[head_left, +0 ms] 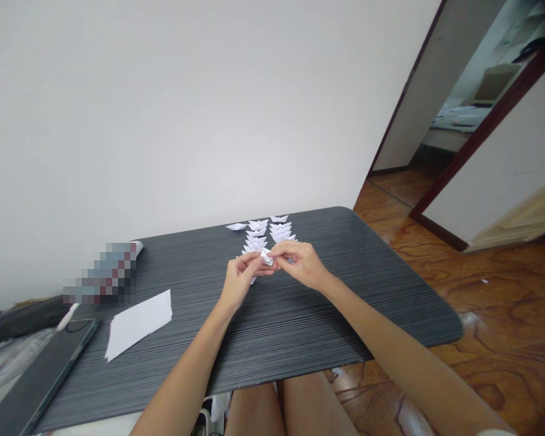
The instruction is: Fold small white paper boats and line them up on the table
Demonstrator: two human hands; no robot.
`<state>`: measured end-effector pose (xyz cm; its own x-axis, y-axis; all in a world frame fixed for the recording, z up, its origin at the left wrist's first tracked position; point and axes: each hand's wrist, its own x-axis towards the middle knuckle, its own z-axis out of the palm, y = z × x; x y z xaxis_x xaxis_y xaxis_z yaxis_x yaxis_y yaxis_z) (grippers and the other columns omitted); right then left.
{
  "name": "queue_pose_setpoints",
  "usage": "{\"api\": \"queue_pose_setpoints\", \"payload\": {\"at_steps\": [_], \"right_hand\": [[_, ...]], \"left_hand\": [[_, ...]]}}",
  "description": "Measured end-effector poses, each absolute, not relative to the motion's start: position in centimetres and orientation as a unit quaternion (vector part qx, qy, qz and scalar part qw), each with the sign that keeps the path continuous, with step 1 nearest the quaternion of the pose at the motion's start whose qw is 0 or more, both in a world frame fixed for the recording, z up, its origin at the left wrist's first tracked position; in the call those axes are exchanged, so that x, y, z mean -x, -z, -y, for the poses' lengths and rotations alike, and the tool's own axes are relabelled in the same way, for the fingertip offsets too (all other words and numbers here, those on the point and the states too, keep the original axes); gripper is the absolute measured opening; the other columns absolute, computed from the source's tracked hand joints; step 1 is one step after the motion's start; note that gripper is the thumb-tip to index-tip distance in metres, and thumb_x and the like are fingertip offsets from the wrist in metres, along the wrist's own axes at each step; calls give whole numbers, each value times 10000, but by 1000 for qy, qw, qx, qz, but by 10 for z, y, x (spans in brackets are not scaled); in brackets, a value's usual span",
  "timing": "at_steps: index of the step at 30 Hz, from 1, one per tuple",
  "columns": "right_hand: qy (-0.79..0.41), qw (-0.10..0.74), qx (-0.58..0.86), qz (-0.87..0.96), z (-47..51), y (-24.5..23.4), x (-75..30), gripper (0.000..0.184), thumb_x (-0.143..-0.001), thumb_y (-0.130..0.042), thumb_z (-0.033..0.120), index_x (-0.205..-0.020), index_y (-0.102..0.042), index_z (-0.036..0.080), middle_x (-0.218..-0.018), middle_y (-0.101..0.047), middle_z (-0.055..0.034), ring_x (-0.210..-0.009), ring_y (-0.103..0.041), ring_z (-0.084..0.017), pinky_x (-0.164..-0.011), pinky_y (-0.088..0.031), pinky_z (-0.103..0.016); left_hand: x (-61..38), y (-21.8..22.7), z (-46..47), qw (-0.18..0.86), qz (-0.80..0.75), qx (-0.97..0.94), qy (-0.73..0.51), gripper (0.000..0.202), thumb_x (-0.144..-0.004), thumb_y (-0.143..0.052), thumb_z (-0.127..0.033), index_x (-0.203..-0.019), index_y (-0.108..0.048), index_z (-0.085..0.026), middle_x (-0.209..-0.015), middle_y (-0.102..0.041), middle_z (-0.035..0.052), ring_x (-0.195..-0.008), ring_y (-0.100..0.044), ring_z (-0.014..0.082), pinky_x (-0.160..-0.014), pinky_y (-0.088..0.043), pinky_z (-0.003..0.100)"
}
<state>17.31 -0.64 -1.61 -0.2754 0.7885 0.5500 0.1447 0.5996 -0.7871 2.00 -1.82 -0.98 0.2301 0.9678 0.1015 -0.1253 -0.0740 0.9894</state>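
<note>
Over the middle of the dark striped table [300, 321], my left hand [241, 277] and my right hand [297, 261] both pinch a small folded white paper piece [267, 257] between their fingertips. Just beyond the hands, several finished white paper boats [267, 232] lie in two rows running toward the far edge, and one more paper boat [236, 226] sits apart to the left.
A stack of white paper sheets [138, 323] lies on the table's near left. A dark phone [36, 378] rests at the left edge beside a blurred-out object [100, 272]. A white wall stands behind; wooden floor and an open doorway [463, 115] lie to the right.
</note>
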Motion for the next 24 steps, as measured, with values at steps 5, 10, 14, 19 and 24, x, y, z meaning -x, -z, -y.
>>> {"api": "queue_pose_setpoints", "payload": {"at_steps": [5, 10, 14, 19, 24], "right_hand": [[-272, 491, 307, 768, 8, 13, -175, 134, -727, -508, 163, -750, -638, 189, -793, -611, -46, -740, -569, -148, -682, -469, -293], [-390, 501, 353, 688, 7, 14, -172, 199, -711, -562, 246, -880, -593, 147, -752, -606, -44, -603, -573, -121, -581, -479, -256], [-395, 460, 390, 693, 3, 19, -172, 171, -715, -557, 284, -757, -619, 130, -668, -615, -37, -551, -551, -115, -535, -458, -241], [-403, 471, 389, 682, 1, 27, -170, 160, -709, -556, 279, -720, -607, 128, -658, -610, -30, -539, -542, -106, -532, -459, -236], [-449, 478, 385, 649, 1, 26, -168, 143, -700, -558, 271, -708, -582, 131, -632, -598, -18, -526, -542, -101, -519, -453, -227]], "left_hand": [[-20, 11, 17, 538, -413, -558, -478, 341, -649, -631, -381, -791, -602, -72, -714, -680, 85, -655, -648, 200, -681, -543, 348], [-20, 13, 17, 533, -403, -571, -477, 336, -657, -628, -362, -824, -609, -71, -719, -681, 88, -657, -648, 194, -686, -540, 340], [-21, 15, 18, 514, -418, -590, -462, 307, -672, -617, -338, -831, -606, -76, -695, -678, 84, -655, -648, 189, -664, -540, 319], [-21, 15, 16, 533, -422, -610, -408, 268, -671, -619, -316, -766, -607, -66, -652, -673, 90, -597, -643, 178, -600, -539, 291], [-19, 14, 15, 560, -399, -602, -407, 284, -705, -582, -338, -792, -611, -68, -716, -680, 114, -623, -648, 180, -555, -524, 258]]}}
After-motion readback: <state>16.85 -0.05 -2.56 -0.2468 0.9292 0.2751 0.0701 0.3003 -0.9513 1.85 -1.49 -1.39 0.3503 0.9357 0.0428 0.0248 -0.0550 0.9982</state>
